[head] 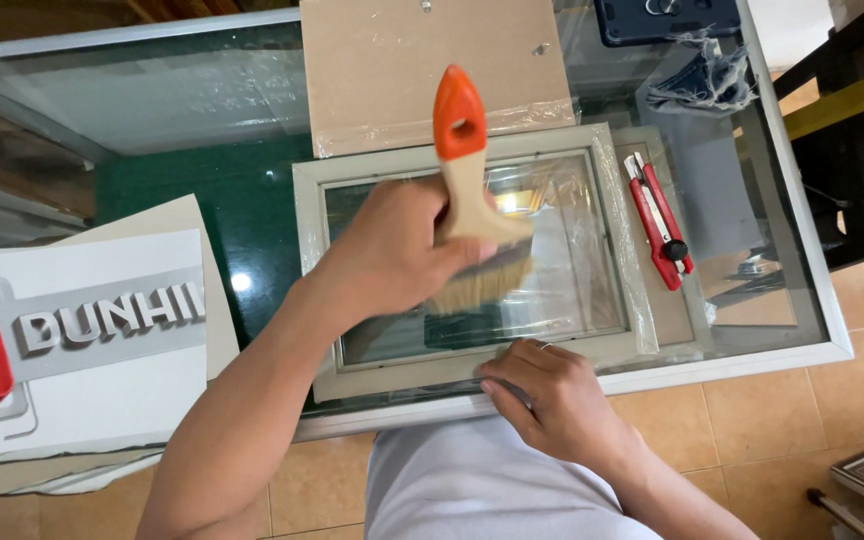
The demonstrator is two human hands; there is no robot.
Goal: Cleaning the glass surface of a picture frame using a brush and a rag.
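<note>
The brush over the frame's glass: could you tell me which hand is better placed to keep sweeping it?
Left hand: it grips the brush over the glass. Right hand presses the frame's near edge.

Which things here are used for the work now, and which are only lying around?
In use:
left hand holding brush
right hand steadying picture frame

Lying about:
red utility knife
brown backing board
printed sign board
denim cloth
</note>
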